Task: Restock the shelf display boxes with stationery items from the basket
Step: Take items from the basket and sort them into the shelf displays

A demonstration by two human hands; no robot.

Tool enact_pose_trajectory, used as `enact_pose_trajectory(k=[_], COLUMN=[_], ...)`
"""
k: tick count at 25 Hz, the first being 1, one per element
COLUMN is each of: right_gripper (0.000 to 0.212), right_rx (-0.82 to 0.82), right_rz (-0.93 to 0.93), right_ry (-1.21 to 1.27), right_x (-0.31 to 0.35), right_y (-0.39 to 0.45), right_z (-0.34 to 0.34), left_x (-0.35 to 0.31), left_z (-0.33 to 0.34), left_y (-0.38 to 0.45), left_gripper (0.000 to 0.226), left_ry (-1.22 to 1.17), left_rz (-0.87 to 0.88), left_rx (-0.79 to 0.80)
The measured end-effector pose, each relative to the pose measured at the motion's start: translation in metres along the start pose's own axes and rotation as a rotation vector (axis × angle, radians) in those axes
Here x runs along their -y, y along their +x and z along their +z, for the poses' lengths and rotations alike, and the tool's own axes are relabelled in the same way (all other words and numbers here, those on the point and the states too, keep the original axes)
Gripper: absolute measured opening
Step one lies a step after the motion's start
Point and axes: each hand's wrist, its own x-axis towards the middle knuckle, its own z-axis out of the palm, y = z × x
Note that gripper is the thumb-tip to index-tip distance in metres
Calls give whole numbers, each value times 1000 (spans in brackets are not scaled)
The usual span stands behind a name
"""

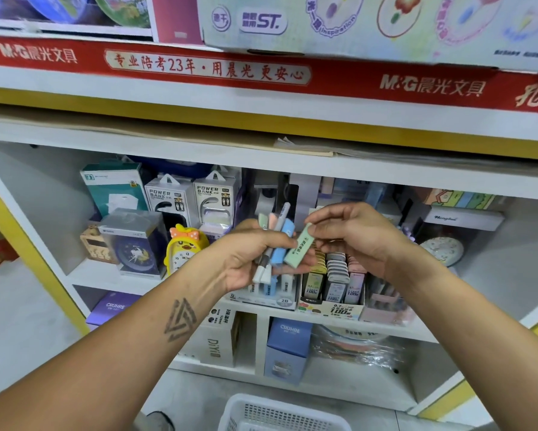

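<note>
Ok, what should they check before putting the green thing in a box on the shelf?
1. Right hand pinches the green item: ok.
2. Left hand grips the bundle of items firmly: ok.
3. Display boxes on the shelf below the hands are within reach: ok.
4. Which box matches the green item: cannot tell.
5. Room left in that box: cannot tell.
6. White basket is close by on the floor: ok.
</note>
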Motion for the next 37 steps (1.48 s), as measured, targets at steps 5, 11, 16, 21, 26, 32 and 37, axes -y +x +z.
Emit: enact_pose_trajectory(k=[5, 11, 16, 21, 26, 32, 37], right_gripper=[12, 10, 5, 14, 14, 12, 22], right_rx=[-14, -286, -236, -115, -42, -30, 42], right_rz=[-16, -355, -410, -344, -332, -299, -190], right_ry=[25, -653, -1223, -1199, -1223, -1255, -1314], right_x=[2, 3, -17, -34, -30, -29, -21], right_y=[4, 52, 100, 117, 125, 124, 118], right_z=[13, 53, 84, 94, 96, 98, 108], left_x=[-5, -15, -22, -24, -24, -24, -24], left_z=[-30, -71, -79, -83, -83, -81, -79], left_y=[-5, -17, -28, -31, -31, -33, -31], left_gripper=[21, 10, 17, 7, 6, 1, 9], left_ry=[-73, -100, -153, -155, -165, -165, -185], left_rz=[-19, -2, -6, -34, -45, -35, -38], left_rx=[-235, -440, -400, -391, -382, -377, -342])
